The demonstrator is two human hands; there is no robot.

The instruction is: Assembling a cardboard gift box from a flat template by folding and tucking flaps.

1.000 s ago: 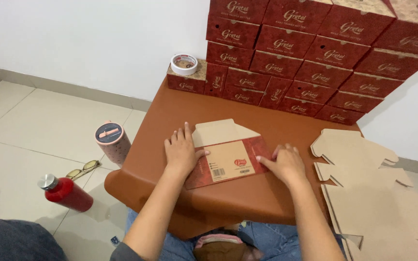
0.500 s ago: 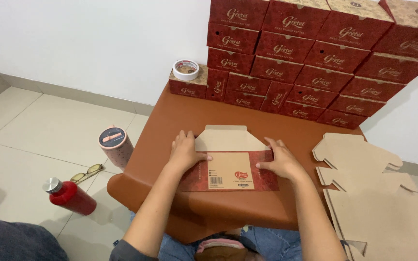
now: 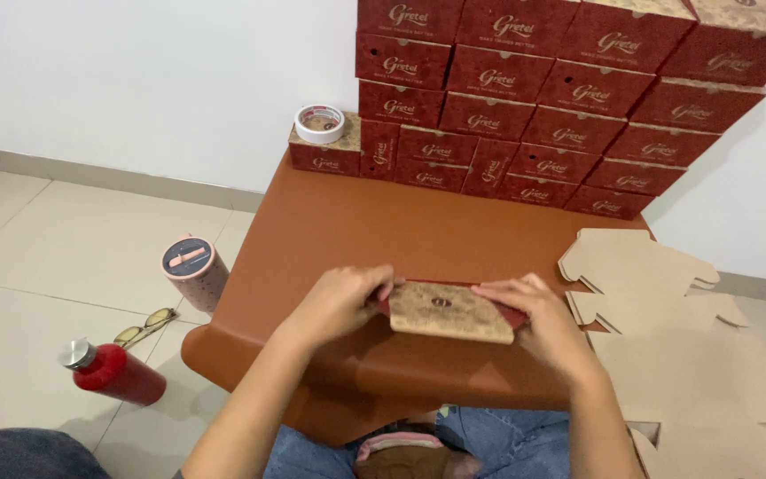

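Between both hands (image 3: 441, 306), a folded cardboard box (image 3: 450, 310) is gripped.

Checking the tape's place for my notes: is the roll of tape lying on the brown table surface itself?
No. The roll of tape sits on top of a red box at the left end of the stack, not on the table.

box stack (image 3: 569, 98) cut off — top, fingertips (image 3: 381, 300) hidden behind carton (image 3: 450, 312)

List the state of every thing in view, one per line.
carton blank: partly folded, held at both ends
left hand: gripping carton
right hand: gripping carton
flat blanks: unfolded, piled
red boxes: assembled, stacked
tape roll: lying flat
red bottle: capped, on its side
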